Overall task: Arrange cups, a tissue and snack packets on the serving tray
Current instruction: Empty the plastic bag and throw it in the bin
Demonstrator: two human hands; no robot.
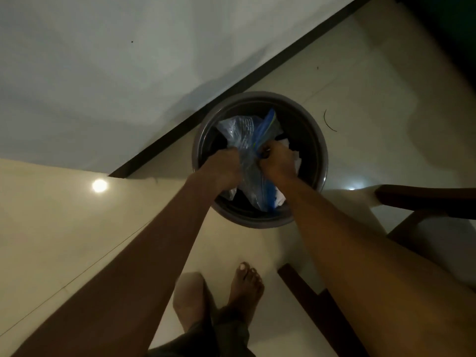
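A clear plastic packet [247, 135] with a blue strip is held at the open mouth of a round grey bin [253, 222], partly inside it. It is gripped by both hands, set close together: the left hand [226, 163] is curled round its left side and the right hand [279, 161] is clenched at the blue strip. Crumpled white paper [293, 155] is seen in the bin. The bin is stood on a pale tiled floor [373, 86] against a dark skirting board [177, 134]. A bare foot [244, 287] is planted nearby.

The bag [246, 131] lies in the bin [324, 161] beside the wall [103, 73].
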